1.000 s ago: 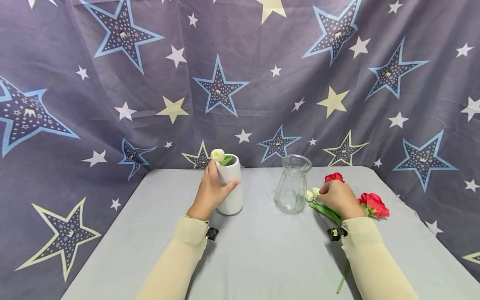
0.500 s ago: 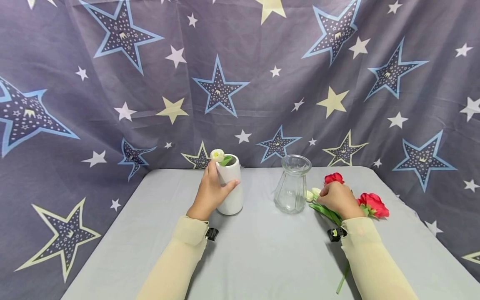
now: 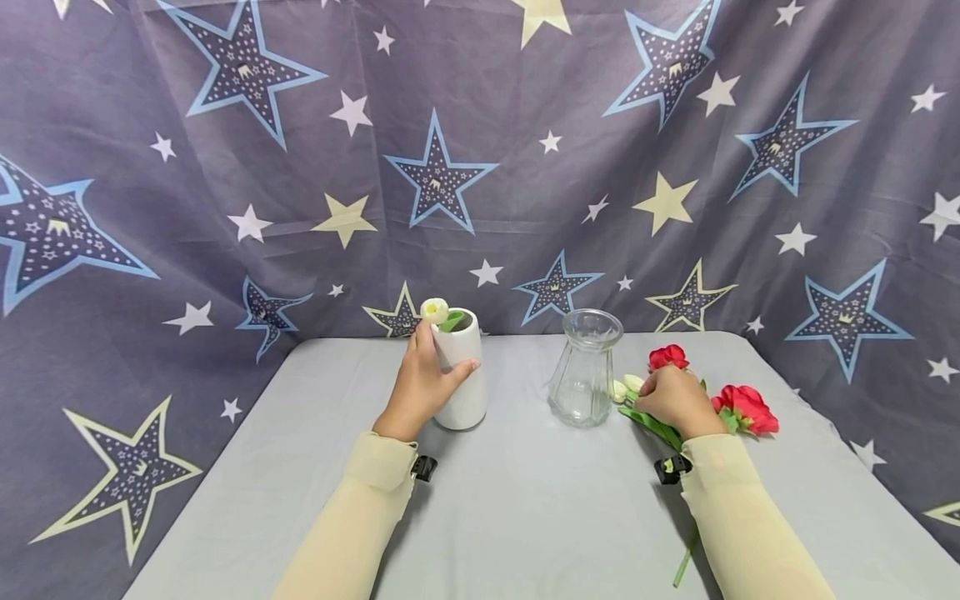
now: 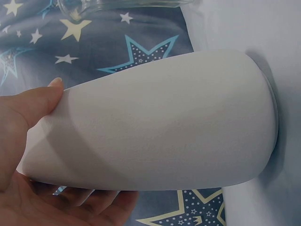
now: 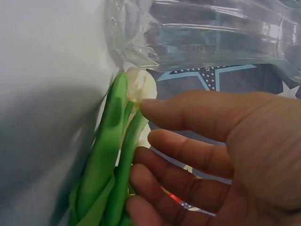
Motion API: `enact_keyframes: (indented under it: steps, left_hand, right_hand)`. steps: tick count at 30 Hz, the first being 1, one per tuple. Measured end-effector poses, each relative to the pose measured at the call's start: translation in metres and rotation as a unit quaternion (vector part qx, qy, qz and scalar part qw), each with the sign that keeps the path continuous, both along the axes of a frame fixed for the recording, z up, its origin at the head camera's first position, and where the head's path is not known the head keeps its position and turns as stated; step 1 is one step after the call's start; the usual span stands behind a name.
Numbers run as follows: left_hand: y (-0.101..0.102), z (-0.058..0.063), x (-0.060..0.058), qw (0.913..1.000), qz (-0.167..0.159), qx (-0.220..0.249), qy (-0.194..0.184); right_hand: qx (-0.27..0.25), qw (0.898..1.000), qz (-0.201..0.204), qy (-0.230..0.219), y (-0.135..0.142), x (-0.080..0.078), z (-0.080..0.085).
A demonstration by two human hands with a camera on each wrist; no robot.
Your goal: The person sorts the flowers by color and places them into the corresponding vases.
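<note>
My left hand point(image 3: 426, 385) grips the white vase point(image 3: 463, 375), which stands upright on the table. Thumb and fingers sit on opposite sides of its upper part, as the left wrist view shows. A white tulip point(image 3: 434, 311) with a green leaf leans out of the vase mouth. My right hand point(image 3: 678, 400) is at the white tulips point(image 3: 632, 383) lying on the table. In the right wrist view its thumb point(image 5: 188, 110) and curled fingers pinch a green stem point(image 5: 128, 165) just below a white bloom point(image 5: 141, 87). Part of the stems is hidden under the right hand and arm.
A clear glass vase point(image 3: 587, 371) stands upright between the hands, close to the tulip blooms. Red flowers point(image 3: 748, 410) lie right of my right hand, with another red bloom point(image 3: 668, 357) behind it. A star-patterned curtain point(image 3: 480, 167) hangs behind the grey table point(image 3: 525, 517).
</note>
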State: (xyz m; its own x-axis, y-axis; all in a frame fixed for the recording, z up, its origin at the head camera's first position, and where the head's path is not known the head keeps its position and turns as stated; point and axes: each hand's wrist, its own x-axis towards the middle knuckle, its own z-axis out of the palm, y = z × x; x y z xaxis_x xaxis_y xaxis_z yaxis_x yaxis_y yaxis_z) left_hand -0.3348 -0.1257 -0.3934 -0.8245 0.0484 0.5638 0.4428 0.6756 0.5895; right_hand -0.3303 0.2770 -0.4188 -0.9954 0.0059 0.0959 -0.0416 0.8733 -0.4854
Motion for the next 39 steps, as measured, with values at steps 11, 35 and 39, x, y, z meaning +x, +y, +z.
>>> enact_keyframes:
  steps: [11, 35, 39]
  left_hand:
    - [0.0, 0.001, 0.001, 1.0, -0.003, 0.003, 0.0]
    - [-0.001, -0.001, 0.0, 1.0, 0.0, 0.0, -0.006]
    - [-0.001, 0.0, -0.001, 1.0, -0.001, 0.0, -0.004]
  right_hand:
    - [0.0, 1.0, -0.004, -0.026, 0.0, 0.0, -0.003]
    - [0.027, 0.999, 0.011, -0.027, 0.002, -0.003, -0.012]
    - [0.031, 0.999, 0.009, -0.028, 0.002, -0.002, -0.012]
